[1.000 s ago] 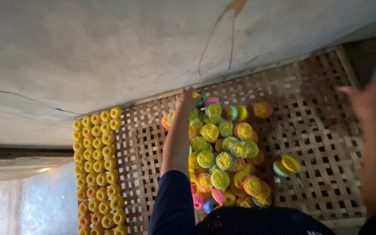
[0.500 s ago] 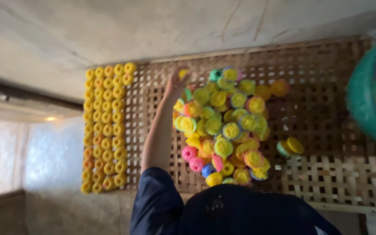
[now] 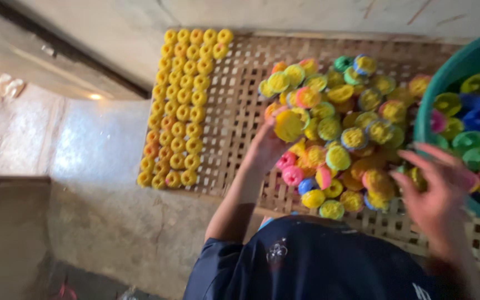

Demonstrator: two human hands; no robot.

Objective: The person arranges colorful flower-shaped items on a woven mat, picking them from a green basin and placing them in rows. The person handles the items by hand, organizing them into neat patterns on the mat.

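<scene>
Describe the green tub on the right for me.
The tub is teal green, round and looks like plastic. Only part of it shows, cut off by the right edge. It holds cups in yellow, green, blue and pink. It rests on the lattice rack, and the right hand is at its rim.

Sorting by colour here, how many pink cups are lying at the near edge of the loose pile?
2: one pink cup beside the left hand, another just below it. More may be buried.

Small craft workshop, bamboo lattice drying rack (image 3: 234,111), rows of yellow moulded pieces (image 3: 181,111), bare concrete wall (image 3: 112,33)
</scene>
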